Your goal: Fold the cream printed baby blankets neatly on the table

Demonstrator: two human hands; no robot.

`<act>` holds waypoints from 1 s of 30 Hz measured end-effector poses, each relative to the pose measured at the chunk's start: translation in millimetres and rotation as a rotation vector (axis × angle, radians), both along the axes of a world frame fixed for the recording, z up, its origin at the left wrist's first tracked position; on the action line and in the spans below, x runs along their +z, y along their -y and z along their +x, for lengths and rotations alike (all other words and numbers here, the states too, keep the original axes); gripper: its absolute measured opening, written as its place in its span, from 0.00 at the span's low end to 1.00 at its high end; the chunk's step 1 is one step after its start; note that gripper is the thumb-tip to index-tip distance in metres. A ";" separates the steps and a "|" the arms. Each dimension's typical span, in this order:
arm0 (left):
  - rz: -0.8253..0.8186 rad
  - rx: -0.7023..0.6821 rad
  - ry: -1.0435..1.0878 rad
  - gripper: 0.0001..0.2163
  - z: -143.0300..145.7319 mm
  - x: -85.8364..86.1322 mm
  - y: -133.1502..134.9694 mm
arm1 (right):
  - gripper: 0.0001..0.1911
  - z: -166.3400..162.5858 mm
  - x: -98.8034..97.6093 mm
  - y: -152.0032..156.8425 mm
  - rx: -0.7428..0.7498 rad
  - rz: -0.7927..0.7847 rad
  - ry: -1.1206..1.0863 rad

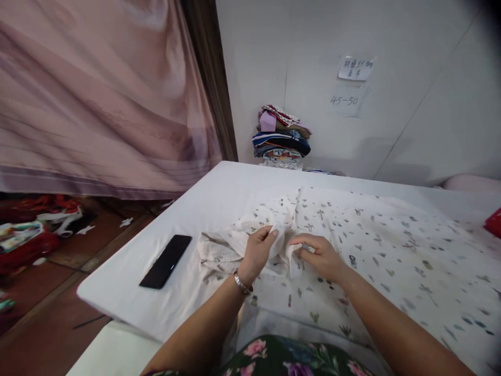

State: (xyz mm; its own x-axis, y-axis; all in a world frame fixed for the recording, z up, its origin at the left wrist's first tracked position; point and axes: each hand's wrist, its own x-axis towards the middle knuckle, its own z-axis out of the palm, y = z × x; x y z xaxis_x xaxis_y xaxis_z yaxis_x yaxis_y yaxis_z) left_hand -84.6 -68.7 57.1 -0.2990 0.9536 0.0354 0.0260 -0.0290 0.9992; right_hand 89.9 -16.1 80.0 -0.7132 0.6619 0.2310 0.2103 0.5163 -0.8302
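Observation:
A thin white cloth [376,256] printed with small plants and other figures spreads over the right side of the table, its left end bunched into folds. My left hand [260,248], with a bracelet at the wrist, pinches a raised fold of this cloth between thumb and fingers. Just to the right, my right hand [319,254] grips another part of the cloth's edge. A short stretch of gathered fabric lies between the two hands. To the left of the bunched end, apart from it, a black phone [166,261] lies flat.
The white table [235,183] has a rounded left corner. Behind its far edge, a stack of folded fabrics [282,136] stands against the wall. A pink curtain [105,94] hangs at the left, with a red container [27,245] on the floor below. A red object [493,223] shows at the right edge.

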 end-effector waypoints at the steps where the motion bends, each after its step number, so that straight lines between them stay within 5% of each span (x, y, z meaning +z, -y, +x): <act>1: 0.010 -0.011 0.012 0.14 1.3 1.5 1.2 | 0.12 -5.7 1.3 0.2 -0.046 -0.060 -0.004; 4: 0.030 -0.027 0.047 0.14 5.0 6.8 5.1 | 0.14 -21.7 2.1 0.1 -0.140 -0.085 -0.023; 16: 0.067 -0.027 -0.089 0.13 7.5 11.4 11.9 | 0.08 -30.0 4.3 3.1 -0.215 0.234 0.084; 23: 0.188 -0.043 -0.293 0.13 9.7 19.3 17.9 | 0.20 -26.0 11.4 -0.4 -0.190 0.236 0.174; 30: 0.221 -0.041 -0.405 0.13 11.4 23.8 19.2 | 0.12 -22.3 20.8 -6.0 -0.114 0.466 0.150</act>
